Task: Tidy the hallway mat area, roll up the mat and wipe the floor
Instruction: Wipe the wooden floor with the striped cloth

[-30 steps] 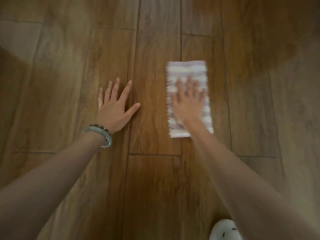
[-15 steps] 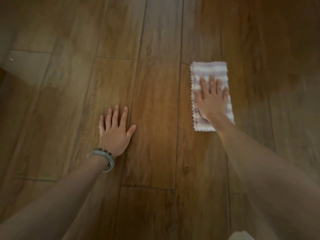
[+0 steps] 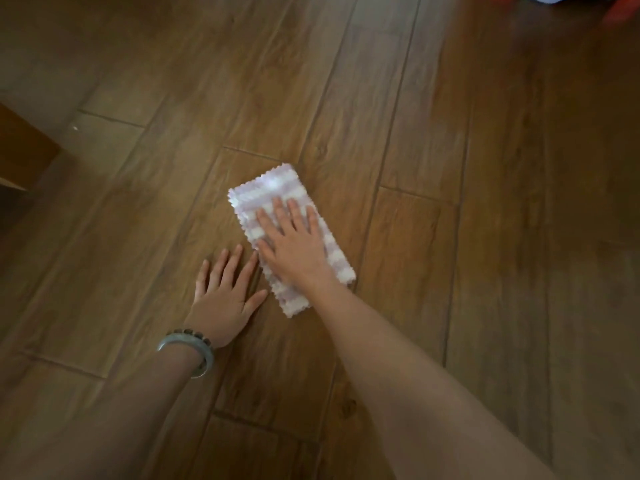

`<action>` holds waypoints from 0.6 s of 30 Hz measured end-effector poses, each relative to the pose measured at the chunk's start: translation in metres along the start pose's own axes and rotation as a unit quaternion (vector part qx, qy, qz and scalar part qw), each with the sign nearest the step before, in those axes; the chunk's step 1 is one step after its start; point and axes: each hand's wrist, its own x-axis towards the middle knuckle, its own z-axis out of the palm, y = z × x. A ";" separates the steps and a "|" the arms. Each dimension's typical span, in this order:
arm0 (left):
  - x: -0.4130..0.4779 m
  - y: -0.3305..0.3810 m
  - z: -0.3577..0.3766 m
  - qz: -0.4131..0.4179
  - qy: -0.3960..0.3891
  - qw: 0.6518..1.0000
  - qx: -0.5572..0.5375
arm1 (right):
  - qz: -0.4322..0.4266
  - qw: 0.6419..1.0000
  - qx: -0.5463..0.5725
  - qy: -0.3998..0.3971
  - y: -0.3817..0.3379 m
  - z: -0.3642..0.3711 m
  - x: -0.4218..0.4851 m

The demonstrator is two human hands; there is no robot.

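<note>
A folded cloth (image 3: 273,188) with white and pale purple stripes and zigzag edges lies on the wooden plank floor (image 3: 433,140). My right hand (image 3: 294,244) presses flat on the cloth with straight fingers, covering its middle. My left hand (image 3: 225,292) rests flat on the bare floor just left of the cloth, fingers spread, with a grey-green bangle and a bead bracelet on the wrist. No mat is in view.
A brown wooden piece of furniture (image 3: 20,150) juts in at the left edge. Blurred red and blue objects (image 3: 616,8) sit at the top right corner. Bare plank floor stretches to the right and to the far side.
The cloth under my right hand has slid left, close to my left hand, and now lies at a slant. The view has turned, showing furniture at left.
</note>
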 end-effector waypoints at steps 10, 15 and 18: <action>0.002 0.002 -0.008 -0.005 -0.053 0.998 0.026 | 0.187 0.982 -0.020 0.023 0.183 -0.023 -0.058; 0.006 0.019 -0.029 -0.036 -0.102 0.990 0.093 | 0.212 0.977 -0.025 0.025 0.187 -0.020 -0.073; 0.010 0.037 -0.050 -0.023 -0.124 0.980 0.151 | 0.210 0.977 -0.026 0.018 0.188 -0.021 -0.072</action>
